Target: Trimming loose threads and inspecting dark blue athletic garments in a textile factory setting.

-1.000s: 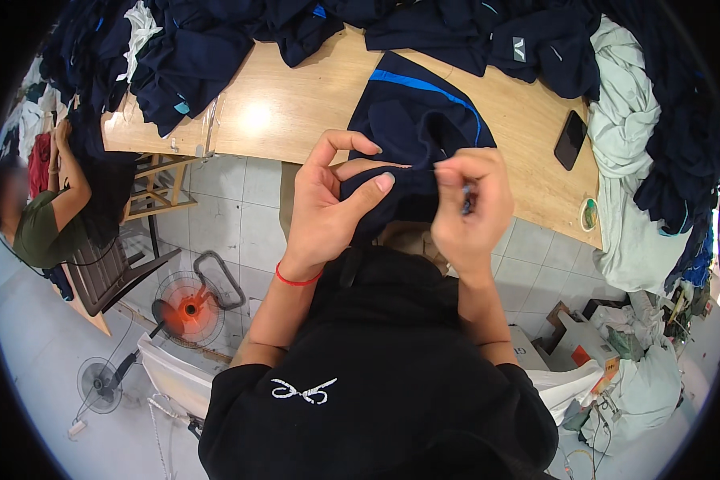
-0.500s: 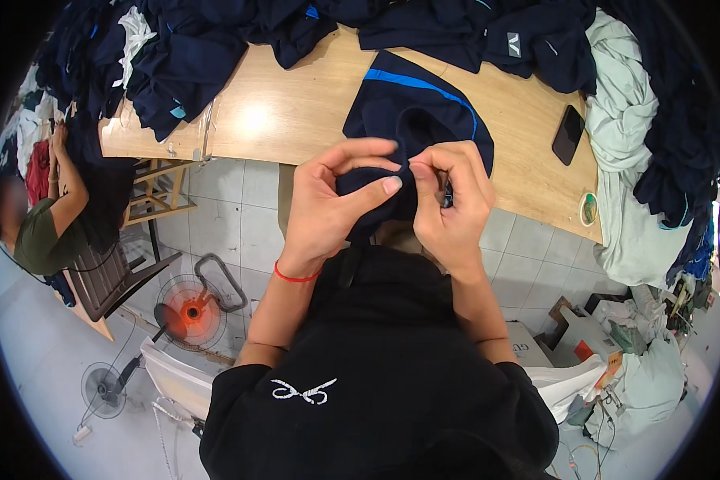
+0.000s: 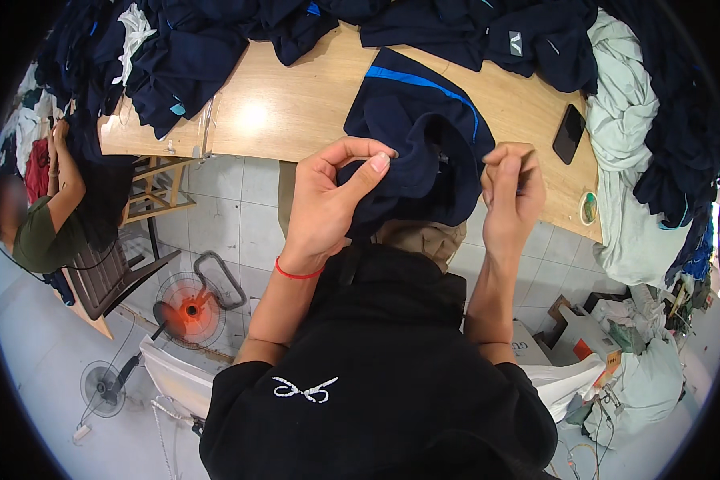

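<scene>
A navy garment [image 3: 420, 156] with a bright blue stripe hangs over the near edge of the table, its fabric opened into a round loop. At its left side my left hand [image 3: 328, 192], a red band on the wrist, pinches a fold between thumb and fingers. My right hand [image 3: 514, 182] is raised just right of the loop, fingers curled together. Something small and dark shows inside its grip, too little of it to name. Whether a strand of thread runs from the right fingertips cannot be made out.
The wooden table [image 3: 288, 104] has piles of navy garments [image 3: 192, 72] along its far side. A phone [image 3: 569, 134] and a tape roll [image 3: 589, 209] lie at right, beside pale cloth [image 3: 622, 120]. At left are a person [image 3: 48, 216], a chair [image 3: 112, 268] and a fan [image 3: 190, 310].
My right hand has pulled away to the right from my left hand and the fabric. The left thumb has closed onto the cloth, and the garment's loop has opened wider.
</scene>
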A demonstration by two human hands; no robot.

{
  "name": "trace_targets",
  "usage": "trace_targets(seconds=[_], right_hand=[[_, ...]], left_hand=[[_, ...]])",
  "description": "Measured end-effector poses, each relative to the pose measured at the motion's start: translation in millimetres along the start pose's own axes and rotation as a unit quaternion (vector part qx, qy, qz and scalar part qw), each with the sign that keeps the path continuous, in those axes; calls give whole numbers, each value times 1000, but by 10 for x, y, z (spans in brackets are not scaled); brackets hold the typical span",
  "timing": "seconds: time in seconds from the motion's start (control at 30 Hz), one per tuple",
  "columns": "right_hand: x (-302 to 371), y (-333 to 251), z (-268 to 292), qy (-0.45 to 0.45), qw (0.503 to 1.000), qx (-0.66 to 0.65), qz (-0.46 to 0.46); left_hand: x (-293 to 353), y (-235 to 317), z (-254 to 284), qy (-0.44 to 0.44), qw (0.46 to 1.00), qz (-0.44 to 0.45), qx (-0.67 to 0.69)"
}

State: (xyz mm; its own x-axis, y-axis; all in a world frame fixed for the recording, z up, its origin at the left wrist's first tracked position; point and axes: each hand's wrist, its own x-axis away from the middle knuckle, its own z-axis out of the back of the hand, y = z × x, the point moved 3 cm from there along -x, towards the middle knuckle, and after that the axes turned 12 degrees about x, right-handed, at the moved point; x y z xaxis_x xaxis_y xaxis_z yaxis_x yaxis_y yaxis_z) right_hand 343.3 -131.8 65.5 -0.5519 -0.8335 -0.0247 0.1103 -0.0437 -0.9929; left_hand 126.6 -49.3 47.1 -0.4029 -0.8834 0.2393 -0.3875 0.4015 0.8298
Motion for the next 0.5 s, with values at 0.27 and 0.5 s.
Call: trace_targets(seconds=[0.27, 0.5], right_hand=[[121, -193, -151, -121, 941, 243, 204], [18, -289, -185, -164, 918, 280, 226]], left_hand=[[23, 96, -4, -13, 1000, 10, -16], [58, 130, -18, -31, 998, 13, -59]])
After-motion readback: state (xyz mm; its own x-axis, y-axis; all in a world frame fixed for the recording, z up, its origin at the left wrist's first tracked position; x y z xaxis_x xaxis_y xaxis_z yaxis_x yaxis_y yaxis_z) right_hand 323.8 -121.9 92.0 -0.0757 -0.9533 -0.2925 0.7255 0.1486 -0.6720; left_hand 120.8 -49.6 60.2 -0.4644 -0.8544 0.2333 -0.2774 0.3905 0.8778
